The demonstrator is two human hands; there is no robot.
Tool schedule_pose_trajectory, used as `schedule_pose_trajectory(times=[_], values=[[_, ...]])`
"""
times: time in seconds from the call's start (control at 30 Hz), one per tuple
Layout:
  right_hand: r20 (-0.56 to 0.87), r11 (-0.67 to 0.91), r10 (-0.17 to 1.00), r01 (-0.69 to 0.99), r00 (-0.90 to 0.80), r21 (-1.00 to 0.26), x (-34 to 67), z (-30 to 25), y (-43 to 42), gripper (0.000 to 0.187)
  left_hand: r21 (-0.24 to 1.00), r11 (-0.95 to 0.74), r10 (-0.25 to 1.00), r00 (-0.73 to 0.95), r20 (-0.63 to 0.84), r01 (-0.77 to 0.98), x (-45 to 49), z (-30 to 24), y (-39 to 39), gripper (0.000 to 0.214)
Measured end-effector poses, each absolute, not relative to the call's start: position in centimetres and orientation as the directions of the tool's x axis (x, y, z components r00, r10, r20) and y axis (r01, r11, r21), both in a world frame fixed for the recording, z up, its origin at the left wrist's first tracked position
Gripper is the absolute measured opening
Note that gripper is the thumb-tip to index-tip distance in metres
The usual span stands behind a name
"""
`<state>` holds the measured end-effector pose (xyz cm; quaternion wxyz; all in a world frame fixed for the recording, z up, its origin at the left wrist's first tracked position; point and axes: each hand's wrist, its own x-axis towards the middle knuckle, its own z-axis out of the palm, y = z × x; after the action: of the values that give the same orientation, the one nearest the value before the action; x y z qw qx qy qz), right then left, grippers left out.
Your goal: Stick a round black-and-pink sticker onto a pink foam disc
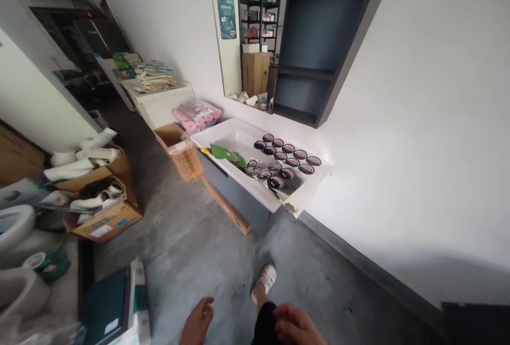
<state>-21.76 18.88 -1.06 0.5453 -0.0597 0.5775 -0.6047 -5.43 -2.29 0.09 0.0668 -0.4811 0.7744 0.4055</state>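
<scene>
Neither grip holds anything: the left hand hangs loosely curled at the bottom of the view, fingers bent but closed on nothing, and the right hand sits beside it over the dark shorts, likewise bare and slack. A foot in a white sandal steps forward on the grey concrete floor.

Nearest ahead of the hands is a white basin set on a low grey cabinet against the wall. Its right part carries rows of small round containers with dark lids, standing close together, some touching. I judge these light and rigid, with smooth lids that may slip; each would be best taken by the rim from above, between thumb and fingers, one at a time so neighbours are not knocked. A green packet lies at the basin's left, thin and pliable by the look of it.

Left of the basin, pink rolls rest above an open cardboard box. Further left, another carton holds white pipe pieces. White walls close the room, a dark shelf unit hangs above, and a doorway shows racks beyond.
</scene>
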Motion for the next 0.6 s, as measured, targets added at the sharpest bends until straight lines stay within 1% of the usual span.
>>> schedule_pose_trajectory(times=[0.13,0.3,0.47,0.6], values=[[-0.657,0.123,-0.607,0.764,-0.447,-0.634,-31.0,2.2,13.7,0.033,0.644,0.297,-0.593,-0.665,-0.455,-0.705,-16.0,1.8,-5.2,0.026],[-0.720,-0.041,-0.496,0.841,-0.486,-0.539,-39.7,3.2,9.4,0.037,0.697,0.378,-0.444,-0.780,-0.441,-0.609,-25.8,4.7,-7.8,0.031],[-0.789,-0.157,-0.393,0.879,-0.473,-0.450,-43.1,2.2,6.5,0.034,0.691,0.516,-0.311,-0.862,-0.399,-0.506,-33.3,5.9,-10.6,0.032],[-0.811,-0.218,-0.336,0.878,-0.478,-0.427,-44.0,2.2,4.4,0.031,0.647,0.685,-0.150,-0.934,-0.324,-0.335,-39.0,6.6,-13.3,0.034]])
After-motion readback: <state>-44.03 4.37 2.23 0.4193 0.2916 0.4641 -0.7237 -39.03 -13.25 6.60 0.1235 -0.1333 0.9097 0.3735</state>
